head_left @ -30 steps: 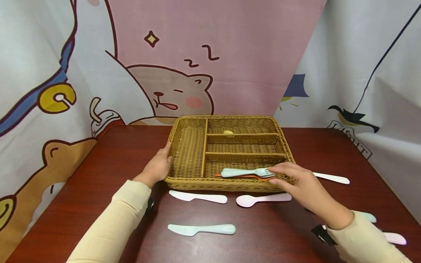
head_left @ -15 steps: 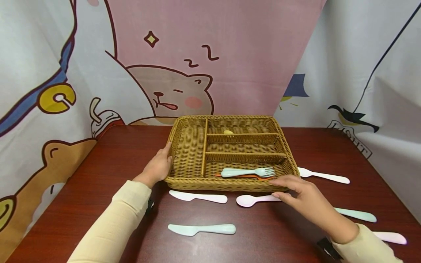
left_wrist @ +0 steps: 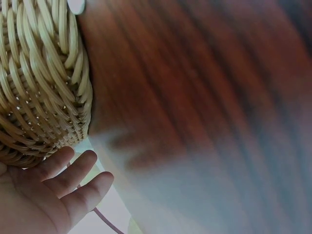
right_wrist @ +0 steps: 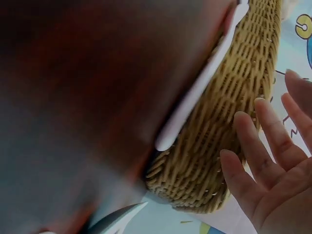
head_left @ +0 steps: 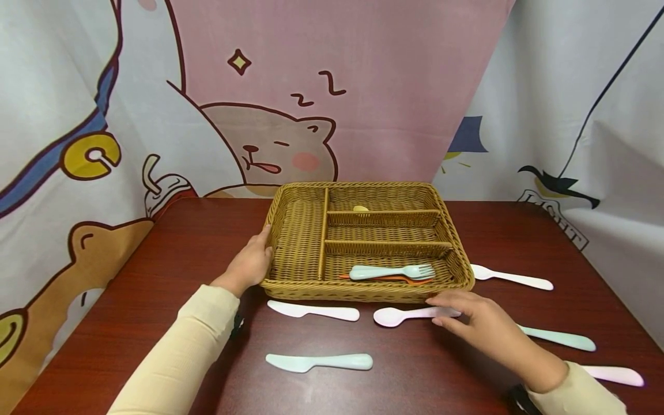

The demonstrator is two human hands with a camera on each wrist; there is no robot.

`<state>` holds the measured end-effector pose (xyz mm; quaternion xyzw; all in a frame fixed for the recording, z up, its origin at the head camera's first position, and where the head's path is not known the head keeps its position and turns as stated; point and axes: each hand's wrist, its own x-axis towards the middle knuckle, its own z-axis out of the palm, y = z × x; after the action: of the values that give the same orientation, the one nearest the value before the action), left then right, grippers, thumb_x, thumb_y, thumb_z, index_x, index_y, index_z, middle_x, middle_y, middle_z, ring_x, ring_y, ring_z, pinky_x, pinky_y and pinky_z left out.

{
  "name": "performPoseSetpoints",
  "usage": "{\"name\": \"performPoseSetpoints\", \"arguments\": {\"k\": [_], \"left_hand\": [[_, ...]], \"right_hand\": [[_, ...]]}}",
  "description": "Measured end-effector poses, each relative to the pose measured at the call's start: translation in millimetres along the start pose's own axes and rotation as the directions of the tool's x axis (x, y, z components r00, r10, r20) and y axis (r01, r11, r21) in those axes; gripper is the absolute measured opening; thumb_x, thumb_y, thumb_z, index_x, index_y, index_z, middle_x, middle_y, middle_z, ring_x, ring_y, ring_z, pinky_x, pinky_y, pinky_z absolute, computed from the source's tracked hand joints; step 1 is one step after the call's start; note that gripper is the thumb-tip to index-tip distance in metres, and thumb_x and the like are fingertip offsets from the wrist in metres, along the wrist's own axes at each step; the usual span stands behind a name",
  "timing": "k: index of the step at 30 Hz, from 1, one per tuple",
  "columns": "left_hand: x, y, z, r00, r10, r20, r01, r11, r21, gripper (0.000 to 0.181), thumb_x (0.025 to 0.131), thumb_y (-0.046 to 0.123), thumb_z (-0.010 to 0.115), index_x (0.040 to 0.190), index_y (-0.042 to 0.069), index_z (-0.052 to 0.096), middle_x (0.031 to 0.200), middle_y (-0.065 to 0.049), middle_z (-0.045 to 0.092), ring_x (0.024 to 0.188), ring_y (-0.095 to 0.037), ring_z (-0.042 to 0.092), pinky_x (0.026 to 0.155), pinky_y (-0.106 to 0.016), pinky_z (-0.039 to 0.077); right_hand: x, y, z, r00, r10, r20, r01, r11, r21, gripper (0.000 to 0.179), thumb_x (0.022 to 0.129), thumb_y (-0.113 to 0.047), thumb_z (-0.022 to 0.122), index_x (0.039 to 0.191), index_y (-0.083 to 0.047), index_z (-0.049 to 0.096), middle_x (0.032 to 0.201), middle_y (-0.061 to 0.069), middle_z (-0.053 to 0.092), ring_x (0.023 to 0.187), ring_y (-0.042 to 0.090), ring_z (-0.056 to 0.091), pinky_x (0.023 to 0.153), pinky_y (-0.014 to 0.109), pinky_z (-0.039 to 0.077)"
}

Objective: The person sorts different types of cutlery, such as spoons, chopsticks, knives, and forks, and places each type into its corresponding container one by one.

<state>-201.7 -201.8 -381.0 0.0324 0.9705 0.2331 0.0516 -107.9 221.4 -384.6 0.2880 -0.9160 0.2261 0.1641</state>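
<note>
A wicker cutlery basket [head_left: 290, 242] with several compartments stands on the table. My left hand [head_left: 248, 262] rests against its left side near the front corner, fingers fairly straight in the left wrist view. A pale pink spoon [head_left: 390, 316] lies on the table along the basket's front side. My right hand [head_left: 482, 323] hovers over the spoon's handle with fingers spread and nothing in them; the right wrist view shows the fingers apart from the spoon. In the front compartment, light green forks [head_left: 381, 272] lie over an orange utensil [head_left: 412, 280].
A white knife [head_left: 311, 310] and a light green knife [head_left: 319, 362] lie on the table [head_left: 207, 230] in front. To the right lie a white utensil [head_left: 513, 279], a light green handle [head_left: 560, 337] and a pink handle [head_left: 614, 374]. A yellow piece [head_left: 360, 208] shows in the back compartment.
My right hand has moved from beside the forks, over the basket's front right, down toward me to above the pink spoon's handle. My left hand has stayed put.
</note>
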Motion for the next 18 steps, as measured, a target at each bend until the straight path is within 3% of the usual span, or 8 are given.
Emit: {"name": "performPoseSetpoints", "arguments": {"k": [6,12,18], "left_hand": [[-0.5,-0.1,-1.1,1.0,-0.008,0.002,0.008,1.0,-0.018,0.057,0.104,0.015,0.03,0.155,0.002,0.009,0.153,-0.027,0.024,0.14,-0.039,0.028,0.113,-0.051,0.026],[-0.2,-0.3,-1.1,1.0,-0.014,0.009,0.014,1.0,-0.024,0.057,0.104,0.016,0.031,0.155,0.003,0.008,0.154,-0.027,0.023,0.14,-0.039,0.027,0.113,-0.052,0.026],[0.0,-0.4,-0.6,1.0,-0.014,0.007,0.015,0.999,-0.039,0.058,0.104,0.016,0.031,0.155,0.004,0.008,0.154,-0.026,0.023,0.141,-0.038,0.026,0.114,-0.051,0.025]], "right_hand": [[-2.7,3.9,3.8,0.997,-0.025,0.066,0.029,0.998,-0.051,0.034,0.069,-0.017,0.085,0.101,-0.022,0.075,0.101,-0.009,0.07,0.095,0.015,0.065,0.077,0.038,0.054],[-1.2,4.5,3.6,0.976,0.036,0.213,-0.017,0.995,-0.093,0.031,0.076,-0.024,0.081,0.106,-0.021,0.074,0.107,-0.006,0.068,0.101,0.018,0.064,0.081,0.042,0.053],[1.8,4.4,0.4,0.962,0.084,0.258,-0.048,0.989,-0.142,0.032,0.076,-0.023,0.082,0.107,-0.022,0.073,0.107,-0.004,0.069,0.101,0.02,0.065,0.078,0.044,0.053]]}}
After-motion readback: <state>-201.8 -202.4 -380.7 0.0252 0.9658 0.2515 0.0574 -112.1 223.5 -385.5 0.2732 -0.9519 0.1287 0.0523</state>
